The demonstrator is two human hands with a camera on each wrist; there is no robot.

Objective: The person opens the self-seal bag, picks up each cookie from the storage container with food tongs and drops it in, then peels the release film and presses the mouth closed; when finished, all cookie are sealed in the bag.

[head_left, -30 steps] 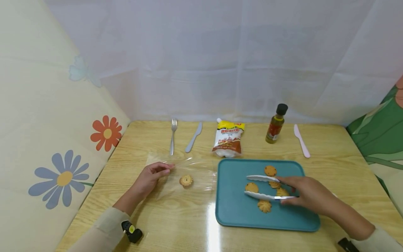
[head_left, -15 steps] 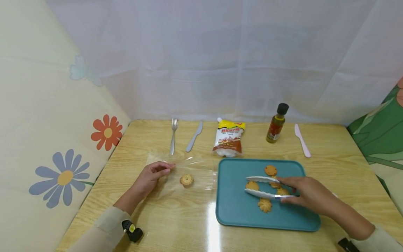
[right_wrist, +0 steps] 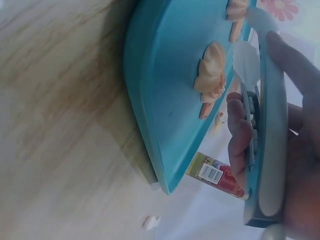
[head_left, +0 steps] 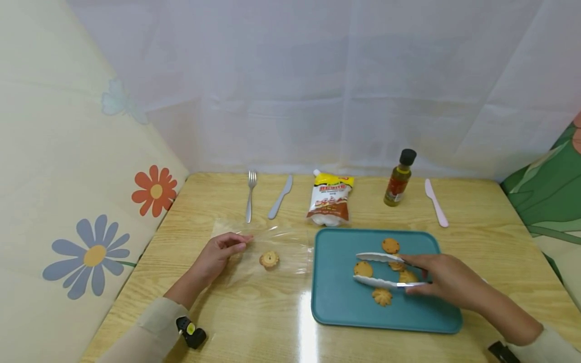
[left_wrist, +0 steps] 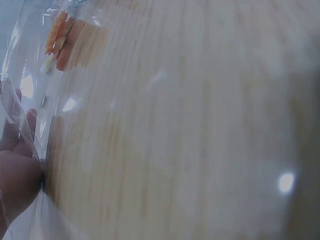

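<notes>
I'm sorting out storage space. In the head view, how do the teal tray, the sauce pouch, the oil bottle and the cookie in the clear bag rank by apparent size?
1. teal tray, by far the largest
2. sauce pouch
3. oil bottle, slimmer than the pouch
4. cookie in the clear bag, the smallest

The pouch and the bottle stand farther from the camera, which shrinks them a little.

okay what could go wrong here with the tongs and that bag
The tongs straddle one cookie with others close beside; squeezing could crumble it or knock a neighbour. The left hand pinches only one edge of the bag, so its mouth may sag shut. The carry from the tray crosses bare table, so a slipped cookie could land there.
</notes>
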